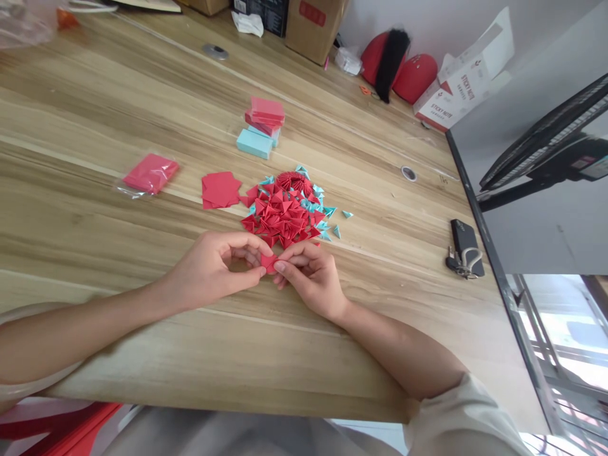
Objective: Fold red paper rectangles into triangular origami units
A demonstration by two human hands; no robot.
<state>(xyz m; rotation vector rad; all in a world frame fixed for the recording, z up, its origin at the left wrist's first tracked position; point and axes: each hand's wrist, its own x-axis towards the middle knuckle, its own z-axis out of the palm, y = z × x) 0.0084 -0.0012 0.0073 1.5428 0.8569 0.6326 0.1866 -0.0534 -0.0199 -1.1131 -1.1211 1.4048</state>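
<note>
The wooden table (228,354) bears a folded-paper pile (285,215). Just beside it, left hand (213,263) and right hand (316,282) pinch red paper (268,262), closed-fingered.

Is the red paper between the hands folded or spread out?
Folded, apparently: the red paper pinched between left hand and right hand shows much smaller than the flat red sheets nearby. Part is hidden.

The head view looks forward and down over the table (266,367), near the left hand (213,263) and right hand (316,282).
</note>
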